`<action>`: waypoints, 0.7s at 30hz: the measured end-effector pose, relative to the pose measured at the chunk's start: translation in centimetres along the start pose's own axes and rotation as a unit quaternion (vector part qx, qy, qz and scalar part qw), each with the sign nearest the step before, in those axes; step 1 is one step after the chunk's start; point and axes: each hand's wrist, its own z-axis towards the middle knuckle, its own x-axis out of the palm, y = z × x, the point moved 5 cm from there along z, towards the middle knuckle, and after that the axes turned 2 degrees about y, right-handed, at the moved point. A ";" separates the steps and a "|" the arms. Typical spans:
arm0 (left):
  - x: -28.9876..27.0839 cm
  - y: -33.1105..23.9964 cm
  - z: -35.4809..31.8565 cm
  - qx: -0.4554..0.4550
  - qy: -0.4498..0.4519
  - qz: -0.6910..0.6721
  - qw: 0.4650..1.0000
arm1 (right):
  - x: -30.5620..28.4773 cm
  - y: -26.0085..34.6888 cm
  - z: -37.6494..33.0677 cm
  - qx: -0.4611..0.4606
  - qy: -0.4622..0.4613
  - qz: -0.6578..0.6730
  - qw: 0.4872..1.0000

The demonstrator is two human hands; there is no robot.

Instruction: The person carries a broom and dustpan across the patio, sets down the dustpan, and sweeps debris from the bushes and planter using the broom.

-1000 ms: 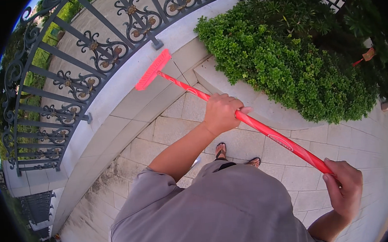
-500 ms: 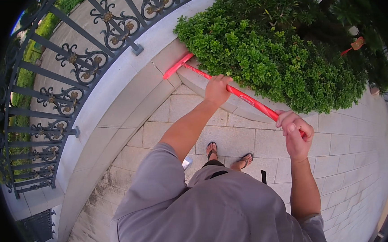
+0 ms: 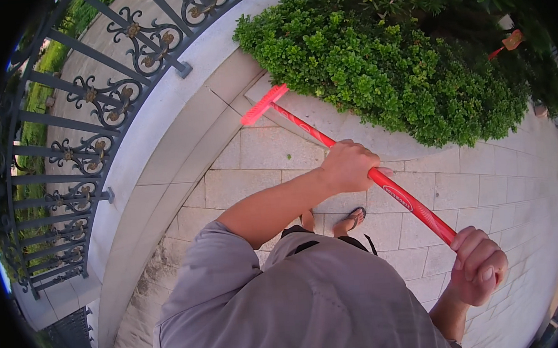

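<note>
Both of my hands hold a long-handled red broom slanting from upper left to lower right. My left hand is wrapped round the middle of its handle. Near the handle's end, my right hand is closed with the thumb on top. The narrow pinkish-red head is at the corner where the curved wall meets the planter edge; whether it touches the stone, I cannot tell.
A leafy green shrub overhangs the pale stone planter edge. To the left, a curved stone wall carries a dark ornamental iron fence. A small green leaf lies on the paving. My sandalled foot stands below.
Both hands have moved down and to the right, drawing the broom toward me. Its head has come away from the wall's face, lower and nearer. The view has shifted slightly.
</note>
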 end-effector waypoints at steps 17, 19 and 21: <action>13.3 -3.2 6.8 0.058 0.098 -0.174 0.978 | -1.8 1.8 -2.0 0.059 -0.076 -0.166 0.981; 13.9 -7.1 7.8 0.071 0.125 -0.193 0.971 | -2.8 4.8 -1.5 0.063 -0.102 -0.197 0.973; 13.8 -9.8 8.0 0.077 0.141 -0.198 0.967 | -3.8 7.2 -1.3 0.070 -0.126 -0.211 0.967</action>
